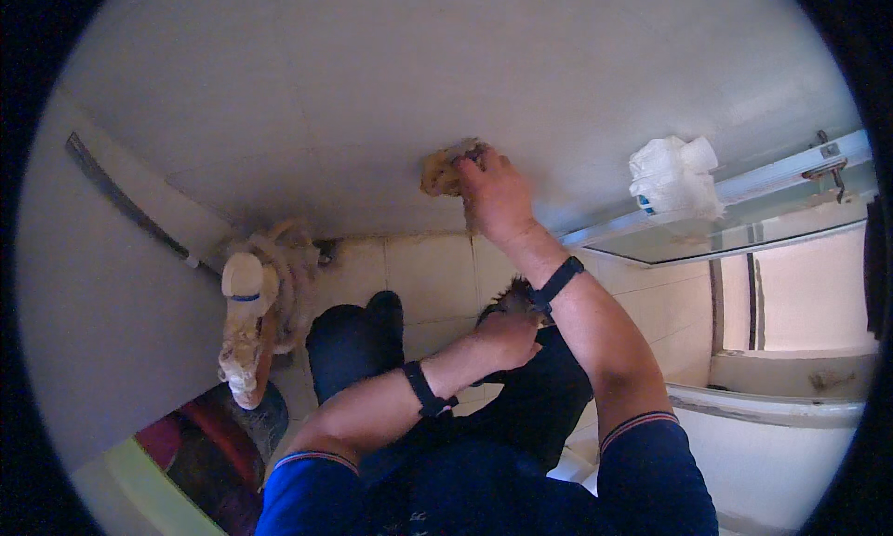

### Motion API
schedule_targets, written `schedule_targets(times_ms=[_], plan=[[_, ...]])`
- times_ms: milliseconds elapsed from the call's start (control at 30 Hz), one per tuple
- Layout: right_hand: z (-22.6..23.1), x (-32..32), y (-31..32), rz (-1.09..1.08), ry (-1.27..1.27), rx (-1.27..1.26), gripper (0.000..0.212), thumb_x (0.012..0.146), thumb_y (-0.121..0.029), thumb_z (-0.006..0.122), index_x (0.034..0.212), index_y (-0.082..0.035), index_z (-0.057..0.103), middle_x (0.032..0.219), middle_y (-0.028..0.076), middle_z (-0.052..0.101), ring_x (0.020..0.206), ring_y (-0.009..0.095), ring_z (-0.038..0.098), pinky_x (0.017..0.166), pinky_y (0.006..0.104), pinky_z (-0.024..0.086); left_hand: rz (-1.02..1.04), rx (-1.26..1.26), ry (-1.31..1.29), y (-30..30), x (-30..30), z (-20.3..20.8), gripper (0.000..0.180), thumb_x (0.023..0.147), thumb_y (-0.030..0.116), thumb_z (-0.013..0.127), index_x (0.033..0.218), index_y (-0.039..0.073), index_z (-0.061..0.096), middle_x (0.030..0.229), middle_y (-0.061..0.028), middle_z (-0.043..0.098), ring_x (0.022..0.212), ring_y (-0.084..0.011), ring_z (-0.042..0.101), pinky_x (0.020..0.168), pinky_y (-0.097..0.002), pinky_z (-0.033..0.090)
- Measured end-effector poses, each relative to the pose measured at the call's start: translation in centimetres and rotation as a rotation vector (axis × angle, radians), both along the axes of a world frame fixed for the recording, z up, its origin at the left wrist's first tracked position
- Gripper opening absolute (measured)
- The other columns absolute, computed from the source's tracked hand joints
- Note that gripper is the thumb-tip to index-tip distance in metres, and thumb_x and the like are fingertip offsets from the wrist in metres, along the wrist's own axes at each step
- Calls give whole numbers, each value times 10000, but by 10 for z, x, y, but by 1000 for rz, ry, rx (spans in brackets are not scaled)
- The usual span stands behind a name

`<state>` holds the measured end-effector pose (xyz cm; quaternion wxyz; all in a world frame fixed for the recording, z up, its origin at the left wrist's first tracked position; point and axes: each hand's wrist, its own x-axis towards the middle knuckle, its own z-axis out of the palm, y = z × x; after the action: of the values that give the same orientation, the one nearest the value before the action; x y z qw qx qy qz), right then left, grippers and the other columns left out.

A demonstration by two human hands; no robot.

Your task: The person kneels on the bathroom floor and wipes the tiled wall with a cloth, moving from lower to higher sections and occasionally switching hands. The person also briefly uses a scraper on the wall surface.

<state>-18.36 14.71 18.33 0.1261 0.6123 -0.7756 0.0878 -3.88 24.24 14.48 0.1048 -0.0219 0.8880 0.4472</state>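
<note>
Pale wall (372, 80) spreads behind everything and meets a tiled floor (428, 268) just below the yellowish-brown wad (437, 173), which serves as the landmark here. The person's right hand (500, 201) grasps that wad at its right side, thumb and fingers bent in on it, and holds it against the wall; the grip leaves its left part sticking out free, probably so that a broad face of it can lie on the surface. Below the wad, over the lap, the left hand (510, 339) is clenched around what looks like a brown bristly thing (512, 298), its spiky edge pointing up and away from the palm; holding it there seems to keep it close to the body and off the wall, though the hand hides how far the fingers wrap. Well to the right of the wad, a white bundle (672, 175) sits up against a metal-edged frame (772, 180), which likely props it. Well to the left and lower than the wad, a white-topped object (244, 277) stands near the corner, its kind hard to tell, and red cloth-like stuff (223, 434) lies beyond it, farther still from the wad
</note>
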Motion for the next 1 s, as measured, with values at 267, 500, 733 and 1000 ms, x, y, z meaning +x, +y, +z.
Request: schedule_targets(times_ms=[267, 500, 733, 1000], plan=[[132, -37, 24, 23, 240, -362, 333, 810, -132, 732, 1131, -115, 645, 1065, 163, 608, 959, 390, 631, 774, 487, 567, 12, 15, 48, 10, -10, -20, 425, 956, 313, 672, 1232, -1, 594, 1077, -229, 722, 1039, -415, 697, 891, -528, 564], [246, -44, 22, 6, 352, -786, 331, 887, -106, 691, 1215, -89, 649, 1142, 148, 647, 1055, 380, 638, 913, 451, 527, -11, 20, 34, -9, 3, 22, 421, 967, 338, 675, 1253, 40, 594, 1062, -192, 728, 1008, -416, 700, 876, -511, 566], [137, -35, 12, -35, 176, -513, 388, 826, -134, 741, 1198, -99, 638, 1010, 211, 633, 917, 439, 651, 773, 528, 555, 70, 512, 807, -49, 53, 183, 297, 926, 185, 681, 1124, -22, 602, 1022, -229, 672, 1013, -400, 674, 892, -484, 545], [67, -56, 43, -150, 94, -138, 310, 915, -182, 681, 1213, -107, 643, 1092, 203, 663, 967, 436, 658, 832, 521, 552, -110, 876, 474, -91, 99, 265, 390, 915, 310, 741, 1256, 140, 653, 992, -139, 754, 923, -340, 760, 792, -614, 595]])
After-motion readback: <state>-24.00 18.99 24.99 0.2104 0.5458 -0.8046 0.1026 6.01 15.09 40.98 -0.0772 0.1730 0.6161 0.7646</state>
